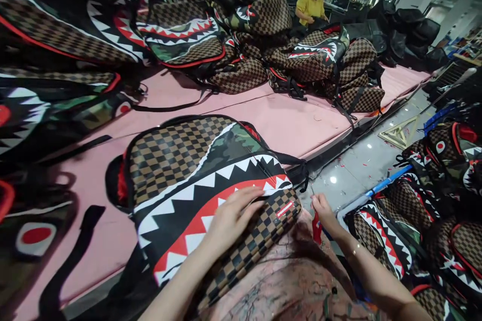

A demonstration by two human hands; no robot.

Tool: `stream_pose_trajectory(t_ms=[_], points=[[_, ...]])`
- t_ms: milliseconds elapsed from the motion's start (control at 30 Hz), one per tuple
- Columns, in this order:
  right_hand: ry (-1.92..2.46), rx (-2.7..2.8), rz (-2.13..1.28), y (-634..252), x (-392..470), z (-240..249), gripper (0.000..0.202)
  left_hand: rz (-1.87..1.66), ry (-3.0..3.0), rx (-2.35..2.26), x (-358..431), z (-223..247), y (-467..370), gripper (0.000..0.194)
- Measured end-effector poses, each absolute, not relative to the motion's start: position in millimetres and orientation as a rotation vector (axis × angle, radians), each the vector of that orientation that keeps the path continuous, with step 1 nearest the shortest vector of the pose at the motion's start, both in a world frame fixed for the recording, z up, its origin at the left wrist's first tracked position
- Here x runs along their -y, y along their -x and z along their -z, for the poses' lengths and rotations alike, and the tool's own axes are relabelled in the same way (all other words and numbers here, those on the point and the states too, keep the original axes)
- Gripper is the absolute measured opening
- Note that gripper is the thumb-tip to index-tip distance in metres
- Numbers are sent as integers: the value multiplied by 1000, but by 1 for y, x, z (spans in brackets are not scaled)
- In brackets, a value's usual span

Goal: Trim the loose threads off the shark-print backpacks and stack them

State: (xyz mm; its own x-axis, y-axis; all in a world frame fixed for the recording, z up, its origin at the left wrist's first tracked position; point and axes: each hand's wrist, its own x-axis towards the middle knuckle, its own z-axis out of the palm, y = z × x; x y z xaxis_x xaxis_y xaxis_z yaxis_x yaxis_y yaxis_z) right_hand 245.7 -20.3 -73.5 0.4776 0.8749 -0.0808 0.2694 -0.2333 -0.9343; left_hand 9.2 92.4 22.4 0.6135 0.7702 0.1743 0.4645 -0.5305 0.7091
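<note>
A backpack [169,160] with brown-and-black checks, a camouflage patch and a red shark mouth with white teeth lies in front of me on the pink table. My left hand [237,210] rests on its front panel, fingers stretched across the mouth print toward the small red label [285,209]. Just beyond the bag's right corner, my right hand [321,208] is closed around red-handled scissors [317,229]. Their thin metal tip points up, and the red handle shows below the fist. A black strap [291,160] sticks out past the bag's far right side.
More shark-print backpacks [184,35] are piled along the table's far side [256,115] and at left. Others [387,230] lie low at right, by a blue bar [387,182]. A person in a yellow top [311,6] stands beyond. A triangular frame [401,130] is on the floor.
</note>
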Motion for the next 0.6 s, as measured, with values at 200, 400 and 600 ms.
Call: stream_pose_trajectory(t_ms=[200, 400, 600], points=[[1615, 859, -919, -219, 72, 56, 34, -264, -2250, -594, -111, -21, -93, 13], [1633, 726, -895, -200, 71, 53, 28, -162, -2100, -568, -123, -7, -107, 14], [1697, 900, -854, -195, 48, 32, 18, -202, -1989, -622, -120, -9, -103, 14]])
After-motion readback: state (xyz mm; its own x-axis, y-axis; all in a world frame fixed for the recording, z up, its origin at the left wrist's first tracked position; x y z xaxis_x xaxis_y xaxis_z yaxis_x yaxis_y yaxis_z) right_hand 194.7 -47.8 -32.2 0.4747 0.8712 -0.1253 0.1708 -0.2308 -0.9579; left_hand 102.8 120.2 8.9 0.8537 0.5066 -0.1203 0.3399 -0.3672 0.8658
